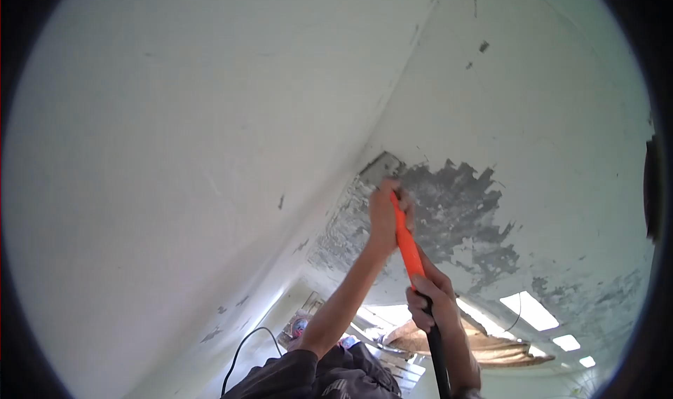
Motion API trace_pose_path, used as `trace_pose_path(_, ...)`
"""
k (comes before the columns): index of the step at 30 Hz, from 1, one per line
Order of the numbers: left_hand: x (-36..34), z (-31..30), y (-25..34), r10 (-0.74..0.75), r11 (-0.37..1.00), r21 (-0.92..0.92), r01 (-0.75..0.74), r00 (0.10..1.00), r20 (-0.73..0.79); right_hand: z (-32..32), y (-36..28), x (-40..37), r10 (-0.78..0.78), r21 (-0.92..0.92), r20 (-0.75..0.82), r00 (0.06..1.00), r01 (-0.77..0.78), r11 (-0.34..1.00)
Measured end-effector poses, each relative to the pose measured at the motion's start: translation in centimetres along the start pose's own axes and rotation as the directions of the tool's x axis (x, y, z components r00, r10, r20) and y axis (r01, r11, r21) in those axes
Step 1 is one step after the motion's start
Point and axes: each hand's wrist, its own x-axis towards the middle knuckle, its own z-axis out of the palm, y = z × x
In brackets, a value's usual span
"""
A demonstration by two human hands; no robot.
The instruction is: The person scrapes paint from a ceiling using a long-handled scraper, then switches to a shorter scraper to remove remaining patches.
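Note:
Both my hands are on a long tool with an orange section (409, 248) and a black lower shaft (437, 360). My left hand (384, 213) is closed around its upper end, somewhat blurred. Lower down, my right hand (433, 302) wraps round the handle where orange meets black. A flat grey head or plate (382, 166) shows just above my left hand, against the pale surface beside the corner line. To its right lies a jagged grey patch (456, 206) where the white coating is gone.
A white surface (175, 119) fills the left side. Below are bright openings (529, 310), a brown cloth-like piece (484, 343) and a dark cable (242, 343). A dark object (652, 189) stands at the right edge.

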Motion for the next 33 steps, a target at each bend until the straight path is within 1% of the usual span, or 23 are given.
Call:
trace_pose_path(1,0.1,-0.3,0.4,0.028,1.000,-0.009,-0.028,0.999,0.032,0.6,-0.3,0.1,0.026,0.016,0.010,1.000,-0.027,1.000)
trace_pose_path(2,-0.2,-0.2,0.0,0.035,0.999,-0.008,-0.034,0.999,0.035,0.7,0.4,0.1,0.004,-0.028,-0.010,1.000,-0.004,1.000)
trace_pose_path(4,-0.8,-0.2,-0.5,-0.019,1.000,0.005,0.019,0.999,-0.035,0.6,1.2,-0.9,-0.010,-0.041,-0.001,1.000,0.010,0.999)
trace_pose_path(6,0.4,-0.2,0.7,0.044,0.999,0.011,-0.044,0.999,0.000,-0.9,1.8,0.5,-0.052,-0.077,-0.010,0.999,0.052,0.996)
trace_pose_path(7,0.2,-0.6,0.1,0.063,0.998,0.012,-0.063,0.998,0.016,-0.5,1.7,0.3,-0.036,-0.066,-0.026,0.999,0.034,0.997)
trace_pose_path(9,-0.1,-1.3,-0.4,0.050,0.999,0.008,-0.050,0.999,0.021,0.9,0.2,0.6,0.004,-0.037,0.019,1.000,-0.003,0.999)
trace_pose_path(11,-0.3,-1.7,-0.4,0.079,0.997,0.014,-0.079,0.996,0.050,1.1,1.5,-0.1,-0.024,-0.072,0.013,1.000,0.025,0.997)
trace_pose_path(13,-0.8,-1.5,-1.4,-0.035,0.999,-0.041,0.036,0.999,0.012,0.2,2.0,-0.6,-0.037,-0.138,-0.011,0.999,0.035,0.990)
trace_pose_path(14,-0.4,-1.5,-1.4,-0.038,0.998,-0.042,0.039,0.999,0.014,0.0,1.6,-0.4,0.016,-0.068,-0.018,1.000,-0.018,0.998)
trace_pose_path(16,-0.2,-1.0,-1.3,-0.018,0.996,-0.087,0.016,1.000,-0.015,0.4,0.4,-0.4,0.018,-0.038,-0.008,1.000,-0.018,0.999)
trace_pose_path(17,-0.3,-1.1,-1.7,-0.043,0.996,-0.075,0.042,0.999,-0.015,0.5,0.3,-0.8,0.018,-0.004,0.013,1.000,-0.018,1.000)
trace_pose_path(19,-0.2,-1.5,-2.2,0.025,1.000,-0.013,-0.025,1.000,0.014,-1.2,2.1,-0.5,0.015,0.005,-0.001,1.000,-0.015,1.000)
trace_pose_path(21,-0.6,-1.8,-3.9,0.025,0.998,0.065,-0.026,1.000,0.010,-3.2,4.2,-0.7,-0.027,-0.025,0.049,0.998,0.028,0.999)
trace_pose_path(23,-0.7,-1.2,-4.7,0.054,0.989,0.135,-0.057,0.998,0.023,-6.1,7.9,-2.1,-0.004,-0.170,0.002,1.000,0.004,0.985)
trace_pose_path(24,-0.9,-0.9,-5.1,0.087,0.983,0.163,-0.089,0.996,0.023,-7.7,10.4,-3.2,0.023,-0.161,-0.059,0.998,-0.032,0.986)
trace_pose_path(25,-1.1,-0.9,-5.4,0.120,0.975,0.188,-0.122,0.993,0.021,-8.7,12.2,-4.2,0.064,-0.227,-0.054,0.997,-0.074,0.971)
trace_pose_path(26,-1.2,-1.1,-5.4,0.131,0.973,0.189,-0.134,0.991,0.026,-9.9,14.5,-5.2,0.047,-0.298,-0.056,0.997,-0.061,0.952)
trace_pose_path(28,-0.7,-2.1,-5.0,0.109,0.977,0.191,-0.098,0.993,-0.052,-11.7,18.9,-6.6,0.081,-0.272,-0.074,0.994,-0.098,0.957)
trace_pose_path(29,-0.7,-3.0,-4.8,0.129,0.975,0.190,-0.118,0.990,-0.047,-12.1,20.4,-7.3,0.160,-0.275,-0.132,0.978,-0.192,0.942)
trace_pose_path(30,-0.6,-4.1,-4.6,0.161,0.965,0.218,-0.147,0.986,-0.044,-12.5,22.3,-7.6,0.167,-0.272,-0.180,0.969,-0.213,0.938)
trace_pose_path(31,-0.4,-5.0,-4.8,0.191,0.952,0.251,-0.175,0.981,-0.040,-13.8,25.5,-7.6,0.149,-0.317,-0.234,0.961,-0.220,0.923)
trace_pose_path(32,-0.1,-6.0,-5.4,0.203,0.946,0.264,-0.186,0.979,-0.038,-13.2,26.2,-7.5,0.144,-0.295,-0.295,0.945,-0.233,0.927)
trace_pose_path(33,0.2,-7.1,-6.0,0.163,0.941,0.309,-0.138,0.985,-0.054,-12.1,27.1,-7.0,-0.037,-0.316,-0.265,0.963,-0.051,0.947)
